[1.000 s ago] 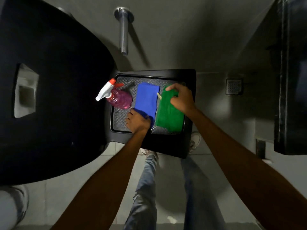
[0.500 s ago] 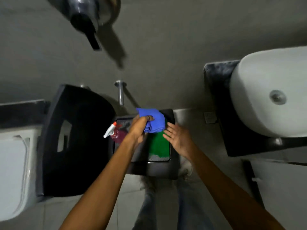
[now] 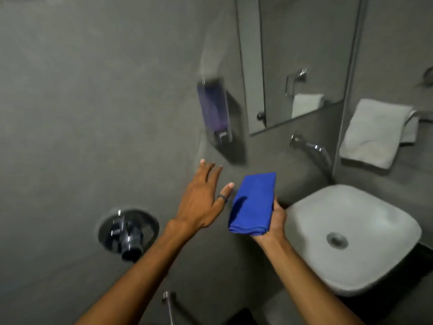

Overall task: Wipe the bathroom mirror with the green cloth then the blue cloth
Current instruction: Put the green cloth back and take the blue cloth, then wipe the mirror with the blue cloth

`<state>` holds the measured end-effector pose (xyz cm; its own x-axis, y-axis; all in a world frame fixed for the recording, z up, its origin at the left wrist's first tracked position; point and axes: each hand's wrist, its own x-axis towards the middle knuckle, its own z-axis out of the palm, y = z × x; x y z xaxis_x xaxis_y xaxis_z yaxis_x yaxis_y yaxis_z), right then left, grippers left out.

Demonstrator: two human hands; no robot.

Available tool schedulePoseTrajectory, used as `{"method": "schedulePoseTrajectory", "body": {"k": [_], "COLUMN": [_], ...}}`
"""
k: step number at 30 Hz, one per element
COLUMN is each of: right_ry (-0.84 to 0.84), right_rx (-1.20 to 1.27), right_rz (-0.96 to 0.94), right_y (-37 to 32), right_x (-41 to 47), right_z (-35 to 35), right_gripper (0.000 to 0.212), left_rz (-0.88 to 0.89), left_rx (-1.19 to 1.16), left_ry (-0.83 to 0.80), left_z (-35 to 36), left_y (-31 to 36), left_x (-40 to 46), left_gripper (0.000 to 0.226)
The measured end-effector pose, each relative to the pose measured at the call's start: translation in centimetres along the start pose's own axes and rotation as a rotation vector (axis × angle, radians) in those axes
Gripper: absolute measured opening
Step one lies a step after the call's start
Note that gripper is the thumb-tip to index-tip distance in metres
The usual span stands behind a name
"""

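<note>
Right hand (image 3: 273, 222): palm up, gripping the folded blue cloth (image 3: 254, 202) from beneath, just left of the white square basin (image 3: 365, 231)
Left hand (image 3: 202, 199): fingers spread wide, empty, beside the cloth
Wall mirror (image 3: 302, 57): upper right, above the basin

The right hand (image 3: 273, 222) is cradling the folded blue cloth (image 3: 253, 205) beside the white basin (image 3: 351, 235), while the left hand (image 3: 201, 198) is hovering open, fingers spread, below the mirror (image 3: 302, 59).
</note>
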<state>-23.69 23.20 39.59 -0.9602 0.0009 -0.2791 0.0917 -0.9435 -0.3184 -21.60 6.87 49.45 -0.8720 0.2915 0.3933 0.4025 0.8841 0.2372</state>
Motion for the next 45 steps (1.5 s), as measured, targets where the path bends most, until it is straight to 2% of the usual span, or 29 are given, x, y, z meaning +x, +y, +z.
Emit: {"method": "schedulePoseTrajectory", "body": {"k": [2, 6, 10, 12, 14, 15, 17, 19, 22, 25, 29, 36, 39, 42, 45], "right_ry": [-0.022, -0.025, -0.083, -0.161, -0.328, -0.324, -0.159, -0.054, -0.112, -0.138, 0.019, 0.112, 0.221, 0.333, 0.337], "right_rx": [-0.046, -0.122, -0.319, -0.54, -0.969, -1.23, -1.602, -1.645, -1.68, -1.642, -1.485, -1.42, -1.311, -1.217, -1.194], "right_rz": [-0.124, -0.336, -0.582, -0.749, -0.986, -1.144, -1.467, -1.61, -1.718, -1.733, -1.604, -1.531, -1.475, -1.376, -1.367], "right_y": [-3.4, -9.7, -14.0, -14.0, -12.3, -11.3, -10.0, -9.8, -11.6, -14.1, -21.6, -33.4, -37.5, -40.1, -39.2], "right_x": [1.2, 4.7, 8.5, 11.1, 14.2, 15.7, 18.6, 21.0, 22.5, 23.7, 25.4, 29.2, 31.2, 32.8, 33.2], "right_z": [2.3, 6.8, 13.3, 16.3, 18.6, 19.0, 18.9, 18.3, 17.7, 17.4, 17.3, 16.4, 15.2, 14.5, 14.6], "right_gripper": [0.052, 0.054, 0.055, 0.057, 0.057, 0.059, 0.062, 0.062, 0.062, 0.061, 0.063, 0.063, 0.063, 0.064, 0.065], "left_rz": [0.162, 0.366, 0.458, 0.458, 0.441, 0.423, 0.394, 0.417, 0.45, 0.448, 0.434, 0.418, 0.41, 0.41, 0.408], "left_rx": [0.144, 0.363, 0.547, 0.627, 0.739, 0.788, 0.856, 0.924, 0.966, 0.956, 0.952, 0.985, 0.993, 0.993, 0.997], "left_ry": [0.034, 0.053, 0.091, 0.128, 0.194, 0.227, 0.307, 0.399, 0.472, 0.475, 0.505, 0.533, 0.531, 0.539, 0.531], "left_z": [-2.5, -7.0, -12.0, -14.4, -16.6, -17.5, -18.6, -18.3, -17.6, -17.4, -16.9, -16.7, -16.7, -16.7, -16.9], "left_y": [1.2, 3.2, 5.1, 5.3, 4.3, 3.5, 1.9, 0.6, 0.2, 0.3, 0.3, 0.6, 0.5, 0.7, 0.8], "left_x": [3.8, 11.3, 19.9, 24.1, 27.6, 28.9, 30.7, 31.8, 32.0, 32.2, 32.3, 33.0, 33.0, 33.0, 33.0], "left_gripper": [0.073, 0.075, 0.08, 0.083, 0.083, 0.082, 0.074, 0.069, 0.069, 0.07, 0.071, 0.072, 0.072, 0.072, 0.072]}}
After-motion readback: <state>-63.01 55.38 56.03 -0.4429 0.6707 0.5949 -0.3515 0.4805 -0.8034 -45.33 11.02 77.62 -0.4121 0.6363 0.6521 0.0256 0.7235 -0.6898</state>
